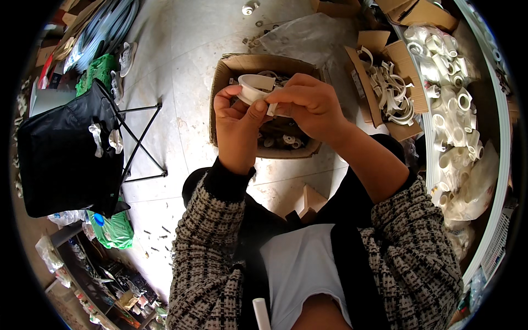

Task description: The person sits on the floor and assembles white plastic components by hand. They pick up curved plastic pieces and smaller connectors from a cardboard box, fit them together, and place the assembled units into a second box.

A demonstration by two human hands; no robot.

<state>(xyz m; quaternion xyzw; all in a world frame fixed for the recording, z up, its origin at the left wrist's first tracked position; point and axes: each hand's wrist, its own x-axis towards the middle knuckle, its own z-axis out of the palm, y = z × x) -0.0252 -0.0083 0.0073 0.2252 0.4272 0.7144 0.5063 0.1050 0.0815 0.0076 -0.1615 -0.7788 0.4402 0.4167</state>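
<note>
Left hand (pixel 236 126): grips white curved fitting (pixel 252 94) between thumb and fingers.
White curved fitting: held above open carton (pixel 219 85).
Right hand (pixel 311 107): pinches the fitting's right side.
Step, as I judge: two-handed manipulation.
Next move: likely needs steady left support.

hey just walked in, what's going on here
A person in a checked jacket has a curved white plastic piece in both hands, with the left hand around it and the fingers of the right hand pinching at its right side. The piece is up above an open cardboard box of small parts. To the right, another open carton holds curved white plastic parts. A black folding chair stands at left.
</note>
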